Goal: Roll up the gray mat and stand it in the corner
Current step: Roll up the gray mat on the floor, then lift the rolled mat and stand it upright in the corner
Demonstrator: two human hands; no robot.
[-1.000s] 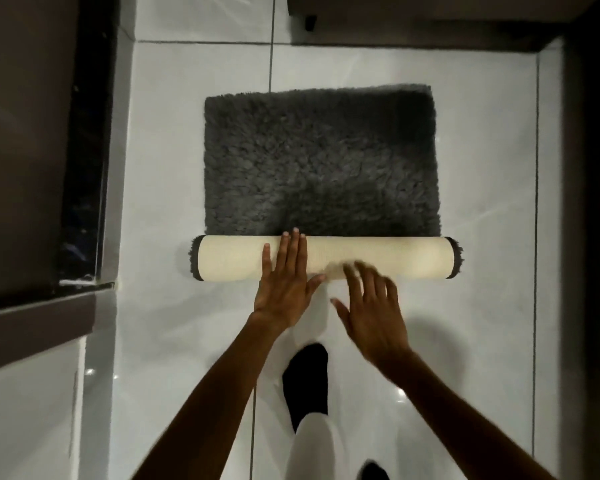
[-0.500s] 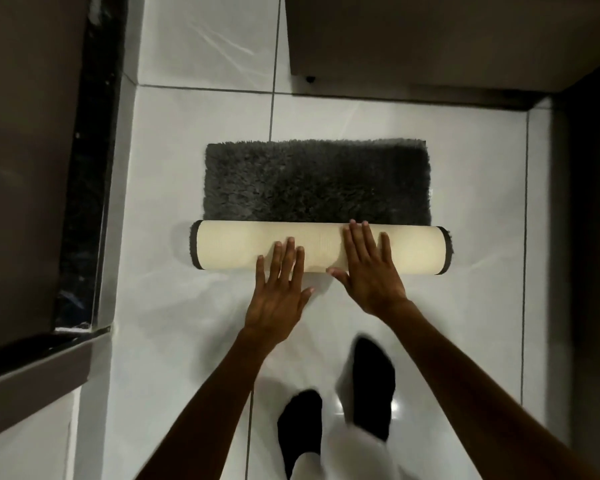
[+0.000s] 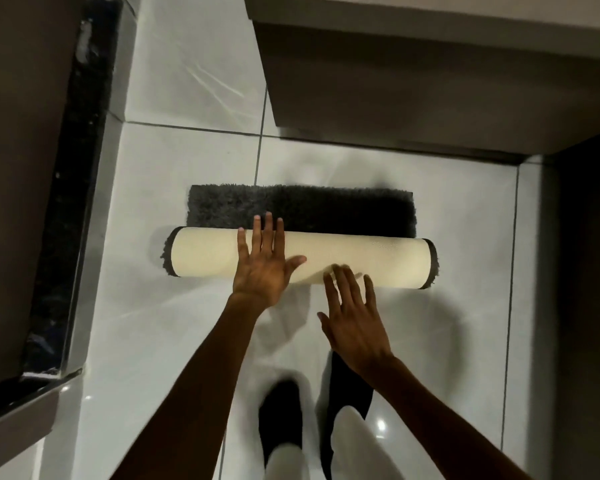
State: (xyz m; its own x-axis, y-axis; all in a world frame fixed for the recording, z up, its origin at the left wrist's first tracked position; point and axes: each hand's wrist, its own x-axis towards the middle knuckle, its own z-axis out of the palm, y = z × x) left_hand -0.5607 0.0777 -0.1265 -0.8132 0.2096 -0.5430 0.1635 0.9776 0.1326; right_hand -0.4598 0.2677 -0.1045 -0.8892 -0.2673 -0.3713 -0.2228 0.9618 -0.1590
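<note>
From my remote feed I look straight down on a glossy white tiled floor (image 3: 174, 188). The shaggy dark gray mat (image 3: 302, 207) lies across the middle of it, mostly rolled: its cream-coloured backing forms a thick horizontal roll (image 3: 201, 252) with dark fringe showing at both ends, and only a narrow strip of gray pile remains flat on the floor beyond the roll.

My left hand (image 3: 262, 265) lies flat on top of the roll, left of its middle, fingers spread and straight, fingertips reaching the far edge where the roll meets the flat pile; nothing is pinched in its grip. My right hand (image 3: 352, 315) is also spread wide, fingers extended, and blurred; its fingertips overlap the near edge of the roll, but I cannot tell whether they touch it.

Two dark-socked feet (image 3: 281, 417) and pale trouser legs stand just behind the hands. A brown cabinet base (image 3: 413, 81) sits beyond the mat, a dark wall to the right.
</note>
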